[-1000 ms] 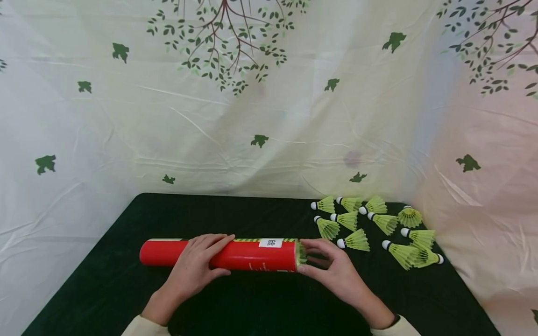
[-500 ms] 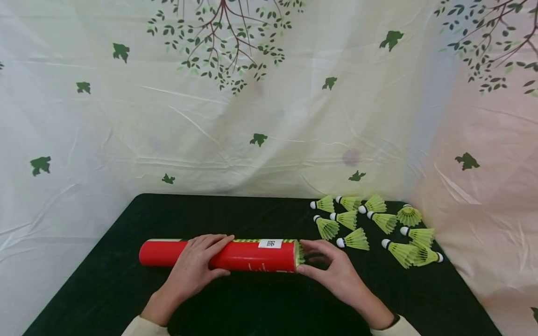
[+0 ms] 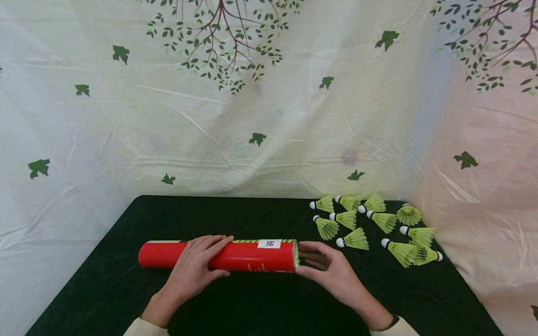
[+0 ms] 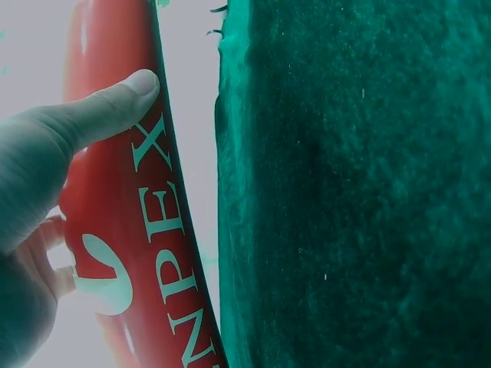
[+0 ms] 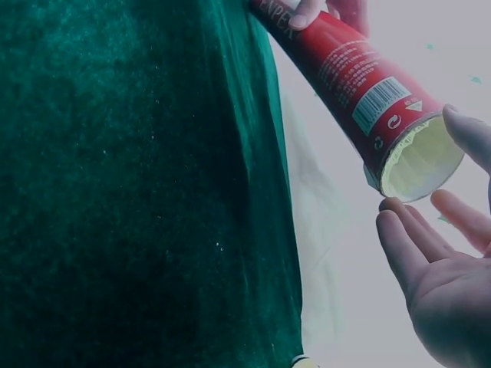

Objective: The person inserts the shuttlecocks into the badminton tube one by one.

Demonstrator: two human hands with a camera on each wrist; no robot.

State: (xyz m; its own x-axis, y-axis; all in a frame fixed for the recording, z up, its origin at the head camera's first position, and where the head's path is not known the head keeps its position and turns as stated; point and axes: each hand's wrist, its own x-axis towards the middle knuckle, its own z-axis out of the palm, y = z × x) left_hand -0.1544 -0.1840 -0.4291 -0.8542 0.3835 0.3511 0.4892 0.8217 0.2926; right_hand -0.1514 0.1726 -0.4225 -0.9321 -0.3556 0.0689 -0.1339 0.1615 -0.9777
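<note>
A long red shuttlecock tube lies crosswise at the middle of the head view, with a white label near its right end. My left hand grips it from above around the middle; in the left wrist view the thumb lies across the red side. At the tube's open right end is my right hand, thumb and fingertips right at the rim, fingers fairly straight. Inside that mouth, the right wrist view shows a pale yellow-green shuttlecock skirt. Its cork is hidden in the tube.
Several yellow-green shuttlecocks with white corks, such as this shuttlecock, lie scattered on the right of the dark green tablecloth. A pale curtain with leaf prints hangs behind the table.
The shuttlecock skirt that stuck out of the tube's right end has slid left into the tube. My right fingers have shifted slightly left with it; my left hand stays in place.
</note>
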